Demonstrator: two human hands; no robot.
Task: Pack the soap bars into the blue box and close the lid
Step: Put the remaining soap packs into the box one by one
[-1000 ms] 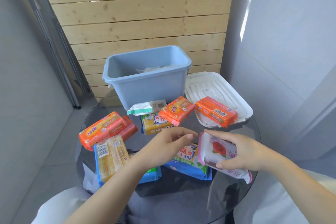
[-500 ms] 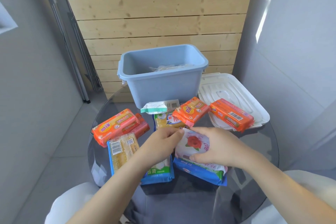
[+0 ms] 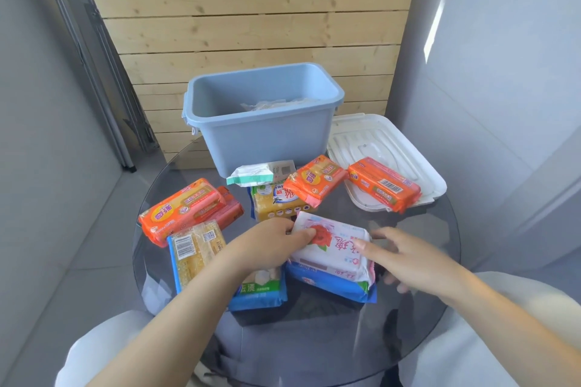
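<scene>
An open blue box [image 3: 267, 138] stands at the back of the round glass table [image 3: 418, 248], with a pale wrapped item inside. Its white lid [image 3: 377, 141] lies flat to the right. A white-and-pink rose-print soap pack [image 3: 338, 253] rests on a blue soap pack [image 3: 330, 287]. My left hand [image 3: 270, 240] pinches the rose pack's left end. My right hand [image 3: 415, 258] hovers at its right side, fingers spread and blurred, holding nothing. Orange soap bars [image 3: 185, 214] lie left, one [image 3: 316, 181] at centre, and one [image 3: 383, 185] on the lid.
A yellow soap pack [image 3: 273, 203] and a white-green pack [image 3: 251, 173] lie in front of the box. A clear-wrapped yellow bar [image 3: 195, 250] and a green-blue pack [image 3: 257, 291] lie under my left forearm. A wooden slat wall stands behind; my knees are below the table.
The rose pack has moved from my right hand's grip down onto the blue pack. My left hand took hold of its left end, and my right hand let go and drew right.
</scene>
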